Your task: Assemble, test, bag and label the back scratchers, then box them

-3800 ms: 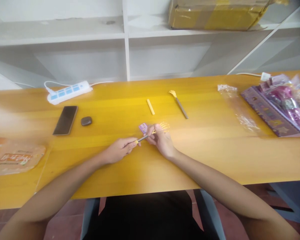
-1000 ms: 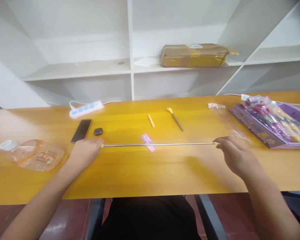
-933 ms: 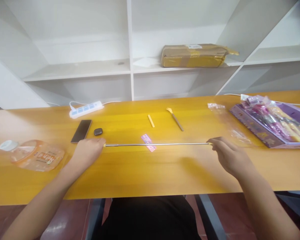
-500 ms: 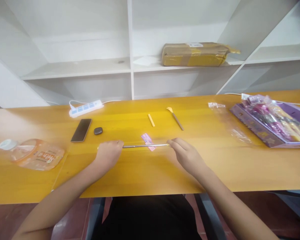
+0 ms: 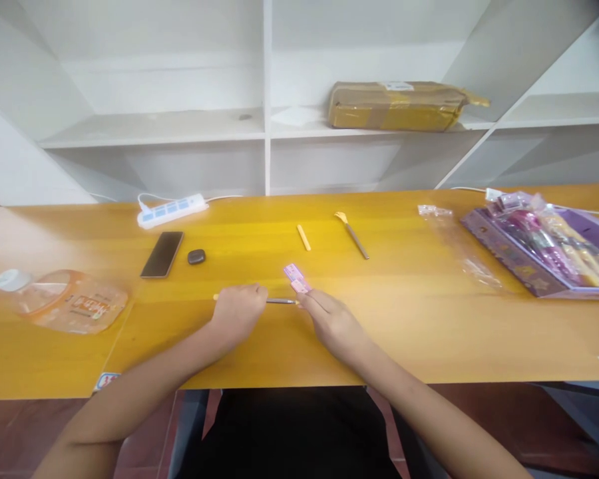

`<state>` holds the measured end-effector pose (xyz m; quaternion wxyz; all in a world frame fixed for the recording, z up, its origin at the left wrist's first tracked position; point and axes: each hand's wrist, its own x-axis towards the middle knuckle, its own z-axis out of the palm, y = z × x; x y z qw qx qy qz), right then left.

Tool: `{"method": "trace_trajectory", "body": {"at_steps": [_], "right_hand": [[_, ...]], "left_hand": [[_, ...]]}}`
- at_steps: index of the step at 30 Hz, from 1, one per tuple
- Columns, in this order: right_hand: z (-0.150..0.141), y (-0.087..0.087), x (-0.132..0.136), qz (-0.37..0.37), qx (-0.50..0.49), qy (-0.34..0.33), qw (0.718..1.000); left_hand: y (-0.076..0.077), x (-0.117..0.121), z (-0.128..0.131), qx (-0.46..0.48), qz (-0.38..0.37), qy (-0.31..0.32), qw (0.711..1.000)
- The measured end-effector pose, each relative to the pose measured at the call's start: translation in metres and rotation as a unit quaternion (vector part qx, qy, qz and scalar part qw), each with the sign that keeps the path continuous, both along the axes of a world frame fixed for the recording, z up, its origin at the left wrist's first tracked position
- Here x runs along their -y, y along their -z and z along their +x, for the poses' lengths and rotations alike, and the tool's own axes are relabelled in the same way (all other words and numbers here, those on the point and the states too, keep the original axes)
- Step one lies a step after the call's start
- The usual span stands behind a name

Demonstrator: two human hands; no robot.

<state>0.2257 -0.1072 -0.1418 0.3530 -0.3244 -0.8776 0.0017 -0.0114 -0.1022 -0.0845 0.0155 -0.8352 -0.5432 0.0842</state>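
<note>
My left hand [image 5: 239,311] is closed around one side of a thin telescopic metal rod [image 5: 281,301]. A small yellow tip shows past the far left of that fist. At the rod's right end, my right hand [image 5: 332,326] pinches it, with a bit of yellow at the fingers. Whatever shape that end has is hidden by the fingertips. Just beyond the right fingers lies a pink and purple card [image 5: 295,274], partly covered by them. Farther back on the table rest a short yellow stick [image 5: 303,237] and a back scratcher [image 5: 352,235] with a yellow claw and grey handle.
On the left of the table [image 5: 404,346] are an orange-labelled bottle [image 5: 74,303] on its side, a phone [image 5: 162,254], a small black case [image 5: 196,256] and a power strip [image 5: 172,211]. At right stands a purple box [image 5: 504,256] of wrapped items beside clear plastic wrappers [image 5: 479,271].
My hands have come closer together, the right one moving left and the left one slightly right. The visible stretch of rod between them is much shorter.
</note>
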Motion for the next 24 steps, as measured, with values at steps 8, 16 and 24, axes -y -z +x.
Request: {"method": "trace_trajectory", "body": {"at_steps": [8,16,24], "right_hand": [[-0.004,-0.002,0.01,0.007,0.008,0.03,0.999],[-0.011,0.001,0.011,0.014,-0.01,0.02,1.0],[-0.004,-0.005,0.009,0.001,0.038,0.01,0.999]], "left_hand": [[0.003,0.002,-0.003,0.013,0.039,0.032,0.999],[-0.002,0.005,0.001,-0.012,0.011,0.019,1.0],[0.003,0.002,-0.009,0.012,0.08,0.055,0.995]]}}
